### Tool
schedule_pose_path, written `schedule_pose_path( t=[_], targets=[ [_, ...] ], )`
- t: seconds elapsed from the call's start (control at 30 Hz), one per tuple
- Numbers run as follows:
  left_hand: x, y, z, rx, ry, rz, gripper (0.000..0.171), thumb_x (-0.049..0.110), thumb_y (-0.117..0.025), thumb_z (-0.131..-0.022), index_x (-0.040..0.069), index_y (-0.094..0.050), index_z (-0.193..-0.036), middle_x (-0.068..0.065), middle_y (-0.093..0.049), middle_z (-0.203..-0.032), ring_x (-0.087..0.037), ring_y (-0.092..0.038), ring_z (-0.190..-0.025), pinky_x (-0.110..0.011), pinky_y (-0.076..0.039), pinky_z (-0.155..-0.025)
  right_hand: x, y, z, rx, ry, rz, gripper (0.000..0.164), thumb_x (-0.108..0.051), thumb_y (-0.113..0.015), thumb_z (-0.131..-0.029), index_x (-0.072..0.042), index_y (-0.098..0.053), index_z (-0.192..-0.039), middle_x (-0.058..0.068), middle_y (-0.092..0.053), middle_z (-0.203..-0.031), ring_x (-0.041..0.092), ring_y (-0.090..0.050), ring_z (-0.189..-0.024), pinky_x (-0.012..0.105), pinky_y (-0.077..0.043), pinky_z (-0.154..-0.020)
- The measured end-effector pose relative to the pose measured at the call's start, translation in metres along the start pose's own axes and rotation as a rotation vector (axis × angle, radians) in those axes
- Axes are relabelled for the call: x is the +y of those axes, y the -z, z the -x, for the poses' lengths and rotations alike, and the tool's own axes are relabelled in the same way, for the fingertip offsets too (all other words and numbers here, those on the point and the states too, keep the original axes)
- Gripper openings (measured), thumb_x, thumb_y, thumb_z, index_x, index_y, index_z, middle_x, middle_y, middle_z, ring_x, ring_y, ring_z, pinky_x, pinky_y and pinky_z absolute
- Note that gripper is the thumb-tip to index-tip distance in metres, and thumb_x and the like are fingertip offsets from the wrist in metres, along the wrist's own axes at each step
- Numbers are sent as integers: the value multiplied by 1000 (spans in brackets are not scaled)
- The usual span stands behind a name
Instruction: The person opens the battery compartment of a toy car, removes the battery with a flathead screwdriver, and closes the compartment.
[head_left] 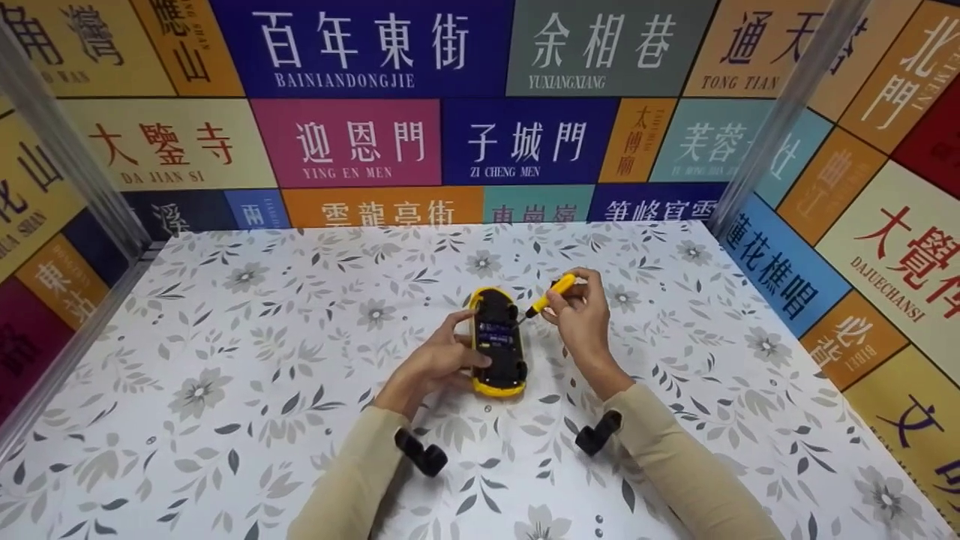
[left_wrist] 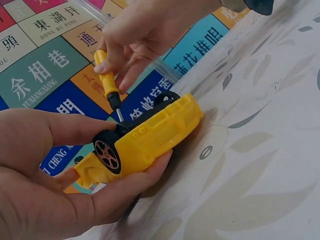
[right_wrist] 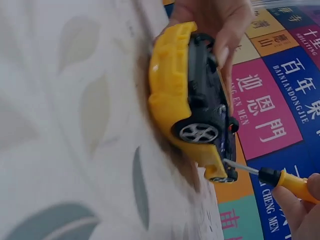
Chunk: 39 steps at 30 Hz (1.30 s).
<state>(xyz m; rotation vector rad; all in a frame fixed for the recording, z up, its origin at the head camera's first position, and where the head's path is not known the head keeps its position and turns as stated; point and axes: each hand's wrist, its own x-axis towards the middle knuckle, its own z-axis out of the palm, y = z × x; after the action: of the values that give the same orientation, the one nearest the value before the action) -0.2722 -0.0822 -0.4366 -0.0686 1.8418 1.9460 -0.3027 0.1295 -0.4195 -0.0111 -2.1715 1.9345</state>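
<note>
Toy car (head_left: pixel 498 349): one, yellow, underside up, gripped by left hand (head_left: pixel 444 355). Screwdriver (head_left: pixel 552 295): one, yellow-handled, pinched in right hand (head_left: pixel 585 315), tip at underside.

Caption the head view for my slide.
Left hand holds an upturned yellow toy car; right hand points a yellow screwdriver at it.

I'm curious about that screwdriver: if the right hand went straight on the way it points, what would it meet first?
Most likely the toy car's black underside: the screwdriver in the right hand points at it, though whether the tip touches is unclear.
</note>
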Motion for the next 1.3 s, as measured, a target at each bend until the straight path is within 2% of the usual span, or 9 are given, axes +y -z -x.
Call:
schedule_pose_path(
  t=[0.13,0.37,0.5,0.67,0.8,0.87,0.97,1.1,1.3],
  targets=[
    [1,-1,0,-5,2,-7,92,-10,-65,-81,23,-24,-156,-24,-51,-145,-42,-67,-113,-52,-62,-82,-5,1,-4,14,-73,-26,36,-4,-62,-96,-13,-46,-128,12,-55,-109,27,-68,-104,28,-63,-80],
    [1,-2,-1,-10,-9,-14,91,-11,-64,-81,23,-25,-155,-25,-51,-144,-42,-66,-113,-51,-62,-82,-2,2,0,64,-43,-46,38,-1,-61,-96,-10,-48,-130,10,-54,-106,25,-68,-103,27,-64,-77],
    [0,-1,0,-15,-14,-13,92,-11,-65,-80,23,-25,-155,-25,-52,-143,-42,-67,-113,-51,-62,-83,1,4,-3,101,-80,-121,39,3,-60,-95,-9,-48,-131,10,-52,-106,27,-66,-104,30,-64,-78],
    [-4,5,-1,-19,-7,6,92,-12,-65,-80,22,-25,-155,-24,-55,-141,-39,-69,-108,-49,-63,-80,8,8,-10,137,-210,-235,40,1,-57,-98,-8,-46,-135,13,-52,-115,24,-65,-103,33,-63,-82],
    [-6,9,-2,-16,2,20,91,-12,-65,-81,21,-24,-155,-23,-57,-138,-36,-70,-105,-46,-63,-74,14,6,-14,130,-384,-341,44,-2,-54,-100,-7,-41,-141,17,-54,-126,18,-68,-90,32,-63,-83],
    [-7,9,-3,-21,0,24,92,-12,-65,-81,20,-23,-156,-24,-57,-138,-36,-70,-106,-46,-63,-74,14,4,-14,120,-416,-352,45,-4,-55,-100,-6,-39,-142,16,-54,-126,14,-69,-84,31,-63,-82],
    [-8,8,-4,-29,-2,29,92,-12,-64,-81,19,-21,-156,-25,-56,-138,-38,-69,-108,-49,-63,-77,8,2,-14,118,-345,-295,42,-4,-58,-98,-6,-42,-138,13,-55,-115,12,-70,-80,31,-64,-79],
    [-8,9,-4,-21,7,42,93,-12,-65,-81,19,-21,-156,-25,-57,-136,-39,-69,-109,-50,-63,-78,-7,3,-9,94,-136,-190,37,-2,-60,-97,-7,-47,-131,11,-53,-108,15,-70,-85,31,-64,-80],
    [-5,10,-3,-18,13,50,94,-12,-65,-81,20,-20,-157,-25,-57,-134,-37,-70,-105,-49,-63,-77,-24,8,6,17,159,-57,36,0,-63,-95,-5,-52,-129,13,-55,-110,19,-69,-90,29,-63,-81]
  ],
)
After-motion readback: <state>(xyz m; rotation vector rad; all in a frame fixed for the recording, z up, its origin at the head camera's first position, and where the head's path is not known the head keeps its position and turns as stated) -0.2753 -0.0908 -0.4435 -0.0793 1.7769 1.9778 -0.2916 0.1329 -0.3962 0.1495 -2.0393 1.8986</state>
